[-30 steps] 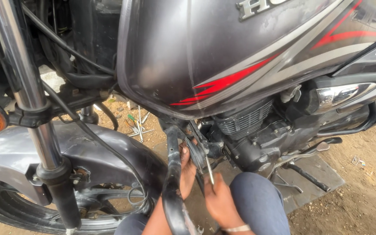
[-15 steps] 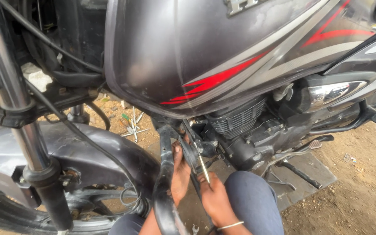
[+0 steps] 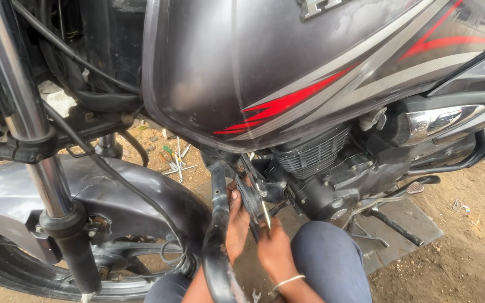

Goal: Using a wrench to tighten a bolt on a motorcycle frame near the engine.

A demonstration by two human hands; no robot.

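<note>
Screwdriver in right hand, beside left hand.

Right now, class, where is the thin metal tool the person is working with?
In the head view, the thin metal tool is low at centre, gripped by the right hand, its tip beside the left hand under the fuel tank, ahead of the engine.

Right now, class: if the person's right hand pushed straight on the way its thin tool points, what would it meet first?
The right hand aims its thin tool up toward the round black part beside the engine. That part probably comes first, though depth is unclear.
</note>
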